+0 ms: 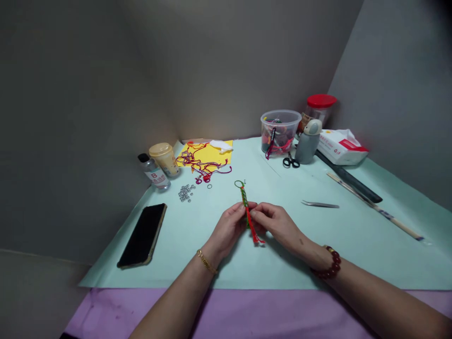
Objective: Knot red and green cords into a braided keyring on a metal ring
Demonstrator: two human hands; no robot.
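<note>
Between my two hands, at the middle of the table, is a braided cord strap (245,197), green with a loop at its far end and a red tassel (253,230) hanging toward me. My left hand (230,223) pinches the braid from the left, thumb on top. From the right, my right hand (273,220) has its thumb and fingers closed on the cords just below the braid. Its fingertips are partly hidden behind the cords. Beyond the strap's loop lies a small metal piece (245,181).
Left are a black phone (143,235), silver beads (185,192), a bottle (155,174) and a cup (165,159). Purple cords (203,165) lie on yellow paper (226,157). Right are tweezers (320,205), scissors (291,162), a plastic tub (280,134), a tissue pack (341,148) and chopsticks (374,206).
</note>
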